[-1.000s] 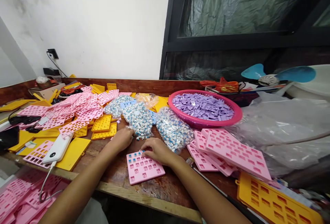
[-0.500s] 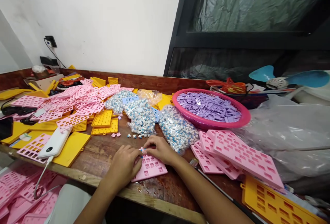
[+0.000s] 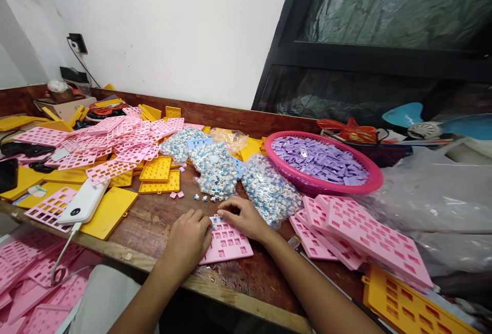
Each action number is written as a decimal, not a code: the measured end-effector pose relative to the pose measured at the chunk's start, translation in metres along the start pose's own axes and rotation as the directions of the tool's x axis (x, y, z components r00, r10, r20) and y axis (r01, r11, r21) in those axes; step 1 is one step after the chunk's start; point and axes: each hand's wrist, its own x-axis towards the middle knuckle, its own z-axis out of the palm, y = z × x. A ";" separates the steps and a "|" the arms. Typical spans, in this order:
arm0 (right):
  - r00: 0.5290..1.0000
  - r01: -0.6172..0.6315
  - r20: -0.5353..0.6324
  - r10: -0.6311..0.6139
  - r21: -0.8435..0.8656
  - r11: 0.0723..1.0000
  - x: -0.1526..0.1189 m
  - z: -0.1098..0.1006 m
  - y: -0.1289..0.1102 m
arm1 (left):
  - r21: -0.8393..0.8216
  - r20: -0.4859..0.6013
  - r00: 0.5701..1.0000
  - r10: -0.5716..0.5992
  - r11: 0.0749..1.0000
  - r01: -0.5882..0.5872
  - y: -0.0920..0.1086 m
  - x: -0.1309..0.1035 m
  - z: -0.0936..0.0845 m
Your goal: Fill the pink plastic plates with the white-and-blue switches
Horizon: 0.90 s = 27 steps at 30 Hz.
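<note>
A pink plate with square recesses (image 3: 229,246) lies flat on the wooden table near its front edge. My left hand (image 3: 190,235) rests on the plate's left side, fingers curled, with a tiny blue piece at the fingertips. My right hand (image 3: 244,217) is over the plate's top edge, thumb and fingers curved and slightly apart, with nothing visible between them. A few small white-blue pieces (image 3: 205,199) sit just behind the plate. Clear bags of white-blue pieces (image 3: 213,169) stand beyond them, and another bag (image 3: 269,188) is behind my right hand.
A pink basket (image 3: 374,183) of purple pieces stands at the back right. Stacked pink plates (image 3: 369,231) and a yellow plate (image 3: 403,300) lie to the right. A white power bank (image 3: 83,203) and piled pink and yellow plates (image 3: 111,142) occupy the left.
My right hand's fingers have moved up and away from the blue piece near my left fingertips, toward the plate's top edge. The camera view has shifted slightly.
</note>
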 end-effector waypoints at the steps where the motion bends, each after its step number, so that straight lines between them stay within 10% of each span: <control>1: 0.999 0.016 -0.042 -0.017 -0.023 1.000 0.002 0.002 0.001 | 0.014 -0.001 1.000 0.007 1.000 -0.007 0.000 0.000 0.001; 19: 0.998 0.014 -0.059 -0.032 -0.282 0.959 0.019 0.016 0.011 | 0.033 0.057 0.998 0.015 0.999 -0.017 0.009 0.004 -0.004; 27: 0.979 -0.203 0.042 0.199 0.265 0.943 0.008 -0.009 0.001 | -0.022 0.102 0.995 0.011 1.000 -0.009 0.008 0.011 -0.008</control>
